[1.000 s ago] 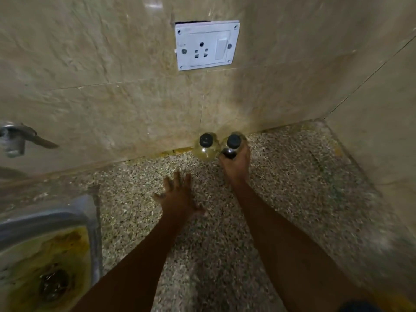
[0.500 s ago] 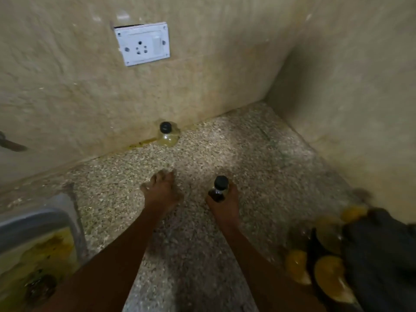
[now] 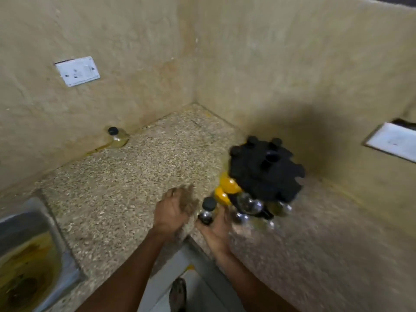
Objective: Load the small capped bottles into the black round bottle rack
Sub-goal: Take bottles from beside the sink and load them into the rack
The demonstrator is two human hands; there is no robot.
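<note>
The right hand [image 3: 217, 230] grips a small dark bottle with a black cap [image 3: 207, 210], holding it upright just above the speckled stone table [image 3: 112, 194], near the table's inner front corner. The left hand [image 3: 176, 211] hovers just beside it with fingers straight and loose, holding nothing; its fingertips are blurred. Close to the right of the held bottle stands the black round bottle rack [image 3: 265, 174], seen from above, with black caps ringing its top edge and several bottles already seated: two with yellow contents [image 3: 226, 190] on its near-left side and clear or dark ones [image 3: 248, 203] along its front. How many slots are free cannot be told. Well apart, at the back of the table against the wall, one more capped bottle of pale liquid [image 3: 117, 136] stands alone. A white socket plate [image 3: 77, 71] sits on the wall above it, and a steel sink [image 3: 33, 255] lies at the left.
</note>
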